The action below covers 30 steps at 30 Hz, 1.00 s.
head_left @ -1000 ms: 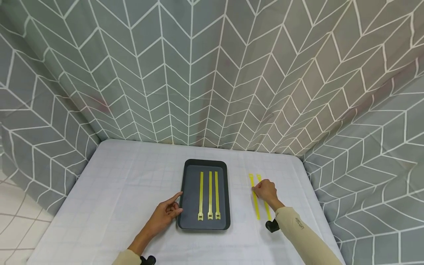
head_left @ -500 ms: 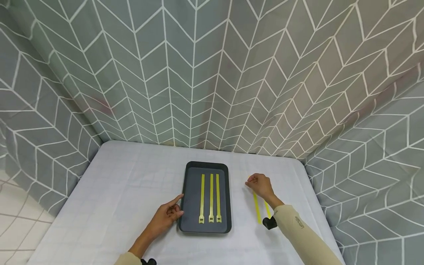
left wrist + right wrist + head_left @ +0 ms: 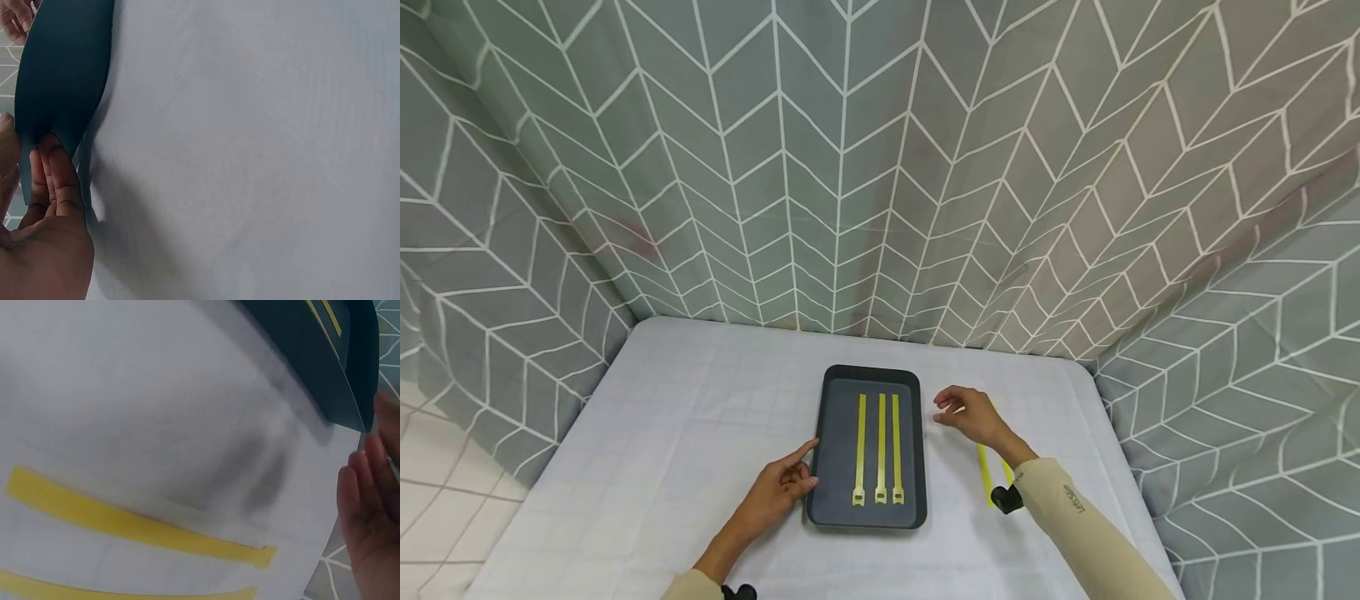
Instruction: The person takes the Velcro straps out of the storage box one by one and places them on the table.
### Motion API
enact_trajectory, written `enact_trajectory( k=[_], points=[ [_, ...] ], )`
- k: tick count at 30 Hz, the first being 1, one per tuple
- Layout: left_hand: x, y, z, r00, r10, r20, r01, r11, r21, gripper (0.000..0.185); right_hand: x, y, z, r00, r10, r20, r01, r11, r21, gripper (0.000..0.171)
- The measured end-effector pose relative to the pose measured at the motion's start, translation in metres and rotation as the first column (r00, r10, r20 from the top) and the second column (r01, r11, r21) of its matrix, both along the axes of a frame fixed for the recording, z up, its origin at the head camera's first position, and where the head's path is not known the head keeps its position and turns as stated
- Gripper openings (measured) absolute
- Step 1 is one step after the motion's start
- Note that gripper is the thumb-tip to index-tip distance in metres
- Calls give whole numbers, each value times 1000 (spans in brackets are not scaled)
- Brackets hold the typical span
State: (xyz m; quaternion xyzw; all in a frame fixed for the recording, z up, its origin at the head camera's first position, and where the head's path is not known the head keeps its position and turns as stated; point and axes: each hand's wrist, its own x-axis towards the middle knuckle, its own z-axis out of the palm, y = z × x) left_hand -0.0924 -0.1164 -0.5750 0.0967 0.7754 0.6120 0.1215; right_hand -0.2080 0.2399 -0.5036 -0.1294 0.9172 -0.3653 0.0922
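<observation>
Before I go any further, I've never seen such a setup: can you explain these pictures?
No machine here: these are a person's bare hands. The wide view comes from a camera worn on the head, looking forward and down; the two close views come from cameras on the left and right wrists. On the white cloth stands a dark tray bearing three yellow straps. Two more yellow straps lie on the cloth to its right. The left hand touches the tray's left edge. The right hand hovers near the tray's right side, partly hiding those two in the wide view, and holds nothing visible.
</observation>
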Motion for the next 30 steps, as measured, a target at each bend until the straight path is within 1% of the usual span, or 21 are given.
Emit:
enact_trajectory(
  k=[2,5,8,9,12,15,17,20,22,25,28,30],
  points=[
    [0,0,0,1000,0,1,0,1000,1,62,0,-3,0,996,85,-21,-85,996,-4,25],
    [0,-1,-1,1000,1,0,-1,1000,4,62,0,-7,0,980,188,-66,-190,982,-18,26],
    [-1,-2,0,1000,8,5,-8,1000,12,62,0,-13,-1,962,245,-121,-249,968,-26,28],
    [-1,-2,0,1000,9,3,-9,1000,16,62,0,-15,-1,953,265,-148,-271,962,-20,28],
    [0,-3,2,1000,8,2,-8,1000,26,62,-1,-21,-2,937,303,-176,-309,951,-9,28],
    [1,-3,3,1000,-2,-5,2,999,34,62,-1,-27,-3,930,337,-147,-338,941,20,28],
    [1,-4,4,1000,0,1,0,999,38,62,-2,-32,-3,931,347,-109,-344,938,43,29],
    [2,-5,4,1000,17,15,-18,999,37,62,-3,-42,-4,931,359,-67,-353,932,79,31],
    [1,-4,3,999,27,24,-28,999,40,62,-4,-48,-4,923,382,-55,-375,921,108,31],
    [2,-3,2,1000,15,22,-16,999,45,62,-4,-55,-4,897,439,-49,-428,892,144,30],
    [2,-1,1,1000,7,30,-9,999,51,62,-4,-62,-6,862,502,-64,-485,856,181,29],
    [2,0,1,999,10,39,-11,999,44,62,-4,-69,-7,848,527,-61,-505,837,211,28]
  ],
)
